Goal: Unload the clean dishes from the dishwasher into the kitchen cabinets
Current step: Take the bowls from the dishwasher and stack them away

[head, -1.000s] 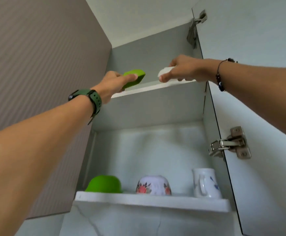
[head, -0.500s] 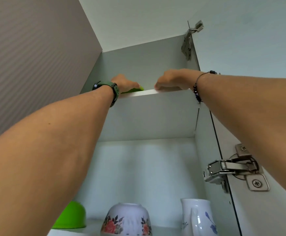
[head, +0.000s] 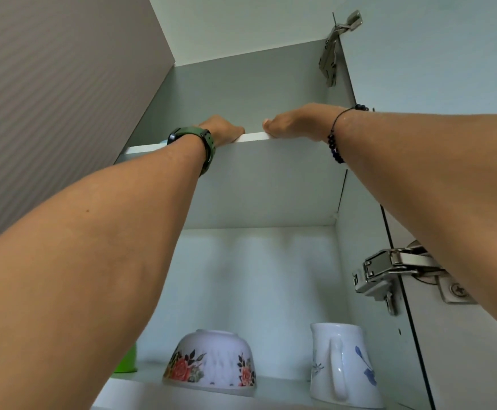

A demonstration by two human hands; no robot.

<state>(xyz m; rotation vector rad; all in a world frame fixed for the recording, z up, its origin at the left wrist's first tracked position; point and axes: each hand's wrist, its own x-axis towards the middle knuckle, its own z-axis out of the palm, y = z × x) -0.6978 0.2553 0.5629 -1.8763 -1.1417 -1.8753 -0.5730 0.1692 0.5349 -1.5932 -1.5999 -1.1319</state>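
My 2 forearms fill the lower frame, rising from the bottom corners toward the upper centre. Between them at the bottom, on the lower shelf [head: 140, 389], I see a floral bowl [head: 211, 366] standing upside down, a white mug [head: 343, 368] with blue marks to its right, handle facing me, and a sliver of a green bowl [head: 127, 362] at the left, mostly behind my left arm. The 3 stand apart from each other.

At right centre a metal hinge [head: 389, 270] joins the open door [head: 463, 69] to the cabinet wall; a 2nd hinge [head: 334, 45] sits near the top.

Farther up, the left wrist carries a green watch [head: 198, 143] and the right a dark bead bracelet [head: 334, 143]. Both hands reach over the front edge of the upper shelf [head: 254, 137] at upper centre. The left hand [head: 223, 130] and the right hand [head: 297, 122] lie side by side with a small gap between them. Their fingers go past the edge and out of sight, so I cannot tell whether either one grasps anything. Whatever dishes are up on that shelf are hidden from me.
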